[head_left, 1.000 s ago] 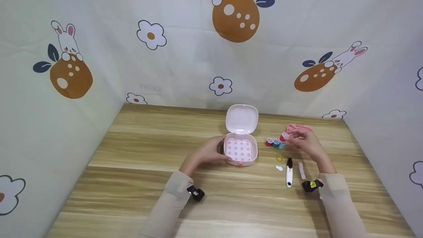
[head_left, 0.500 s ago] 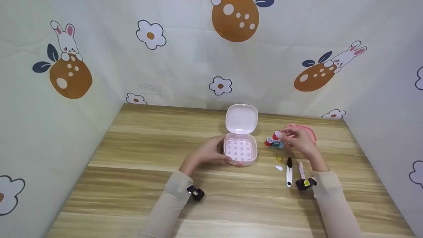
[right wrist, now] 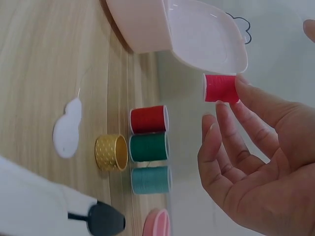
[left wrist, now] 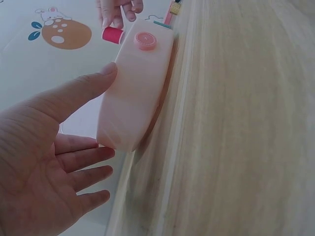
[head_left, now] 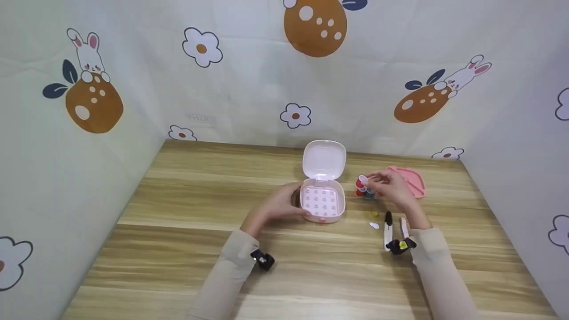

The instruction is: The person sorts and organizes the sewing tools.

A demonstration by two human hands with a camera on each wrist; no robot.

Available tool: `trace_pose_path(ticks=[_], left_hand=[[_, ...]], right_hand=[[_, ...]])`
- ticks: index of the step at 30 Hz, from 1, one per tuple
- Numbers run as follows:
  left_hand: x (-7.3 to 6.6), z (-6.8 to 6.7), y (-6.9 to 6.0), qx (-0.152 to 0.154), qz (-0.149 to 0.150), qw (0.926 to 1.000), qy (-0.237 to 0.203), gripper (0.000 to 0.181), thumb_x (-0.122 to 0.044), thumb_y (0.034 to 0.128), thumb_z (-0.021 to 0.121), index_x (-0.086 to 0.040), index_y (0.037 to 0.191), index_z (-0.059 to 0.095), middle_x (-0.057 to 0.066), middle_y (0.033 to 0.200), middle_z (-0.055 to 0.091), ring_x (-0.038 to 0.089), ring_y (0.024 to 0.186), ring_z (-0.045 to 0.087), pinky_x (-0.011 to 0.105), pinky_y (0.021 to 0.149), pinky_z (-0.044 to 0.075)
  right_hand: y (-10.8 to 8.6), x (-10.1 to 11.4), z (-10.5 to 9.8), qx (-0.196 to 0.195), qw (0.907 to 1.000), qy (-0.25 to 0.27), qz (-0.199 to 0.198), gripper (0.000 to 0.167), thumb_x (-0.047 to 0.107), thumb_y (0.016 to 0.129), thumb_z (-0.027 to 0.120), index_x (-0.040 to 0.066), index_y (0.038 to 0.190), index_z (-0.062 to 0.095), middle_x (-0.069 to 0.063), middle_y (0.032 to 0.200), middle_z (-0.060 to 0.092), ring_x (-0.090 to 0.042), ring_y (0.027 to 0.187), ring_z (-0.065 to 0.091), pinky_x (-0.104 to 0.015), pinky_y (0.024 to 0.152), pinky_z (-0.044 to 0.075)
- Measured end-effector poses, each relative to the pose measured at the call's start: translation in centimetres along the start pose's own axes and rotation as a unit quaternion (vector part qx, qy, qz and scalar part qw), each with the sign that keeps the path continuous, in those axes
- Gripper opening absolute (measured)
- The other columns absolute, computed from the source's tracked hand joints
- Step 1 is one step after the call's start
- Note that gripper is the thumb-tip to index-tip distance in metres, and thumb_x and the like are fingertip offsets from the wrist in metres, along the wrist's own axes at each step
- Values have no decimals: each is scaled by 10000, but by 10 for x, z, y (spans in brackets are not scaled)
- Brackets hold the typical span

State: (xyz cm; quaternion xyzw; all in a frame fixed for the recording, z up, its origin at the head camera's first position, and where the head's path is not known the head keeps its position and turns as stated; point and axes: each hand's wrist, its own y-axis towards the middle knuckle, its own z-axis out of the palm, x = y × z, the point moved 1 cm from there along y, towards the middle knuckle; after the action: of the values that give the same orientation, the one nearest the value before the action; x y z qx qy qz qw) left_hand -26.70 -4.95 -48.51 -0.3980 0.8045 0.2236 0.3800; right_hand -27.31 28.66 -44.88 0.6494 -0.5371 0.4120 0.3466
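In the head view, my left hand (head_left: 281, 202) holds the left side of an open pink box (head_left: 323, 219), its thumb over the front wall. The left wrist view shows that thumb (left wrist: 93, 88) on the rim and the fingertips by the corner. My right hand (right wrist: 266, 157) pinches a bright red spool of thread (right wrist: 220, 88) between thumb and fingers, raised off the table. Below it stand a dark red spool (right wrist: 147, 119), a green spool (right wrist: 148, 147) and a light teal spool (right wrist: 150, 180) in a row.
A gold thimble (right wrist: 109, 152) and a white needle threader (right wrist: 69, 129) lie near the spools. Closer in are a white tool with a black tip (head_left: 388, 226) and a slim pink piece (head_left: 404, 226). A flat pink tray-like piece (head_left: 414, 183) lies behind the right hand.
My right hand has carried the bright red spool leftward over the row of spools, toward the box. The left hand and the box have stayed in place.
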Motion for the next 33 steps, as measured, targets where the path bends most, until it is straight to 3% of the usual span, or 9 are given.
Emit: trace_pose_path(ticks=[9, 16, 23, 33], left_hand=[[0, 0, 0, 23, -61, 9999, -84, 893, -197, 827, 892, 13, 1571, 445, 221, 1512, 571, 360, 1426, 522, 468, 1254, 365], [0, 1, 0, -25, -6, 10000, 19, 901, -210, 823, 892, -3, 1579, 447, 213, 1509, 579, 352, 1420, 530, 475, 1247, 375], [0, 1, 1, -72, -10, 10000, 42, 896, -208, 815, 894, -7, 1573, 460, 206, 1502, 589, 347, 1410, 540, 478, 1241, 383], [0, 1, 0, -50, -18, 10000, -29, 894, -194, 813, 893, 0, 1571, 460, 204, 1506, 588, 341, 1414, 538, 472, 1245, 378]], right_hand=[[4, 2, 14, 182, 9995, 274, -3, 370, 47, 999, 695, -177, 1283, 623, -38, 925, 734, -79, 761, 687, -205, 654, 585], [6, 6, 23, 82, 10000, -26, 23, 351, 83, 987, 726, -138, 1253, 669, -159, 1019, 736, -133, 827, 722, -252, 734, 626], [8, 9, 34, 12, 9997, 108, 241, 338, 97, 984, 733, -117, 1241, 685, -116, 1045, 730, -183, 913, 709, -296, 813, 642], [13, 7, 47, -60, 9996, 166, 225, 332, 85, 954, 756, -106, 1221, 705, -143, 1092, 744, -170, 869, 717, -271, 763, 625]])
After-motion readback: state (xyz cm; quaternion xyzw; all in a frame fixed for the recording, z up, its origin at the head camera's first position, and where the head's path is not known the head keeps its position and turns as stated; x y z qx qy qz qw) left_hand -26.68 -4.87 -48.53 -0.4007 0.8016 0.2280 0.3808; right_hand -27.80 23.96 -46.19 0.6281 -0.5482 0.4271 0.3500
